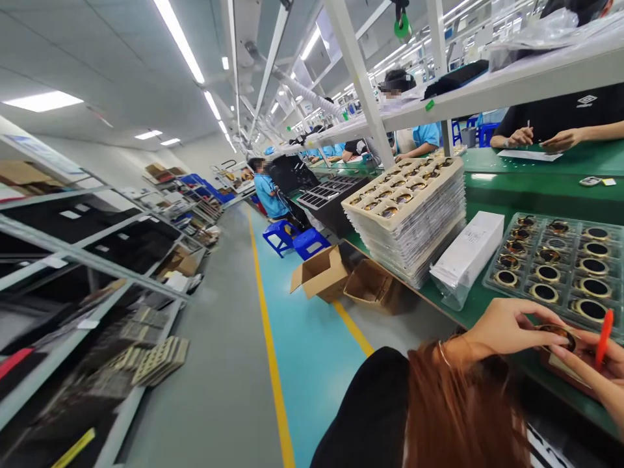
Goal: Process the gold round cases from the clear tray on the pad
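At the lower right, my left hand (511,328) pinches a round gold-rimmed part (560,337) between thumb and fingers. My right hand (592,370) meets the same part with its fingertips and also holds a red pen-like stick (604,338), tip up. Below the part is a brownish block (570,370), partly hidden by my fingers. Just beyond my hands, a clear plastic tray (521,299) holds several gold-rimmed round parts with dark centres. Brown hair (453,409) and a black sleeve cover the near side of my left arm.
A tall stack of trays (414,227) and a long white box (470,250) stand on the green bench (529,172). Cardboard boxes (322,276) and blue stools (309,242) sit beside the aisle. Shelving (92,247) lines the left. Co-workers' hands (560,140) are across the bench.
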The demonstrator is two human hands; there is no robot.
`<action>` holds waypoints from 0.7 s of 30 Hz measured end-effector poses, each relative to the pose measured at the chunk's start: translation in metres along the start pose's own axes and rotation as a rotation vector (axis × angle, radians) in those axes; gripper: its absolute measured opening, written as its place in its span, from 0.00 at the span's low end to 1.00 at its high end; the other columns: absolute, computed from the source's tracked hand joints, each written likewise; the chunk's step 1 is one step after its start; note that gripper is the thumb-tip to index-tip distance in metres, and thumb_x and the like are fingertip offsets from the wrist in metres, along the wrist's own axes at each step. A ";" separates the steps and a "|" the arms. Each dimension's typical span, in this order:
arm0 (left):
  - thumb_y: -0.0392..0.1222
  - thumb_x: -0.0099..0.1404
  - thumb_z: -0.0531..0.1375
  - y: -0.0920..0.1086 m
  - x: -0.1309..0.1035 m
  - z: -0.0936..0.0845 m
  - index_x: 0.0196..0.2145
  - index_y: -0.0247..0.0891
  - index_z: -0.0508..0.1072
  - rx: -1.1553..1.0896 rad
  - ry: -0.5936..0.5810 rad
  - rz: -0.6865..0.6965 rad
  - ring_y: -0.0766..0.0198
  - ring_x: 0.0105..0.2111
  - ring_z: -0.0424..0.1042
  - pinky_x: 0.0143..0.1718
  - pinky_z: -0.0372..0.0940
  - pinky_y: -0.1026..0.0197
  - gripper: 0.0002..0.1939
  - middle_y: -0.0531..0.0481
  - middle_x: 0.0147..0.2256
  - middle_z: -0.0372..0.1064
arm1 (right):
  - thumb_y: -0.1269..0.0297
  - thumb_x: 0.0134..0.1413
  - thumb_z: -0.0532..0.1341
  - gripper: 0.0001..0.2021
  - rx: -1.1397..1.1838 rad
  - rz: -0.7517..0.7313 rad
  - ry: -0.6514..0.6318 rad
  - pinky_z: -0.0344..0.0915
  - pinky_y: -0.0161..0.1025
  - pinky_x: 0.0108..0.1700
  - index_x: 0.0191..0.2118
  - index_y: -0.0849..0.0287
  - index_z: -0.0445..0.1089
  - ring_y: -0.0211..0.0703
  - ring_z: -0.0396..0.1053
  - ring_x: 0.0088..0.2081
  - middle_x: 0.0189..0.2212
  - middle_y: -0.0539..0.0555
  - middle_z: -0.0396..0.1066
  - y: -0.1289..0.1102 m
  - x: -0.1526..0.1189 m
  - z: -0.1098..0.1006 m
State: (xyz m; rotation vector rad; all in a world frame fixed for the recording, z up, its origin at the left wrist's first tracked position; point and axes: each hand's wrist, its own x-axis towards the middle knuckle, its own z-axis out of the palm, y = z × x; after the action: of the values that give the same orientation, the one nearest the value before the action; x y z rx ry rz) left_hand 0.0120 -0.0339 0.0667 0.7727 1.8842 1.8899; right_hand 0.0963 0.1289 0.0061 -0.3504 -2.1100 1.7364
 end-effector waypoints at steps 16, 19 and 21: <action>0.50 0.50 0.70 -0.025 0.016 -0.018 0.32 0.37 0.80 0.154 -0.116 -0.168 0.63 0.27 0.74 0.26 0.70 0.64 0.16 0.50 0.30 0.68 | 0.66 0.32 0.71 0.12 0.190 0.217 -0.165 0.49 0.31 0.23 0.23 0.60 0.68 0.30 0.53 0.21 0.17 0.41 0.58 -0.019 0.015 0.027; 0.50 0.50 0.70 -0.024 0.015 -0.015 0.33 0.37 0.80 0.138 -0.150 -0.153 0.61 0.29 0.75 0.29 0.71 0.64 0.15 0.49 0.32 0.70 | 0.68 0.32 0.71 0.10 0.186 0.253 -0.162 0.49 0.31 0.23 0.23 0.61 0.69 0.29 0.53 0.21 0.17 0.41 0.60 -0.022 0.010 0.024; 0.49 0.51 0.69 -0.023 0.016 -0.013 0.33 0.38 0.81 0.137 -0.165 -0.131 0.61 0.30 0.76 0.30 0.72 0.63 0.14 0.48 0.32 0.71 | 0.68 0.33 0.70 0.10 0.184 0.255 -0.174 0.50 0.31 0.24 0.23 0.61 0.68 0.30 0.54 0.21 0.17 0.41 0.60 -0.025 0.010 0.021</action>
State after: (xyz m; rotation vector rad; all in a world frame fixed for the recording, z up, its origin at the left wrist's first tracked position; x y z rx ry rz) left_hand -0.0110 -0.0333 0.0461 0.8001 1.9247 1.5822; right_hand 0.0795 0.1099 0.0288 -0.4459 -2.0729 2.1612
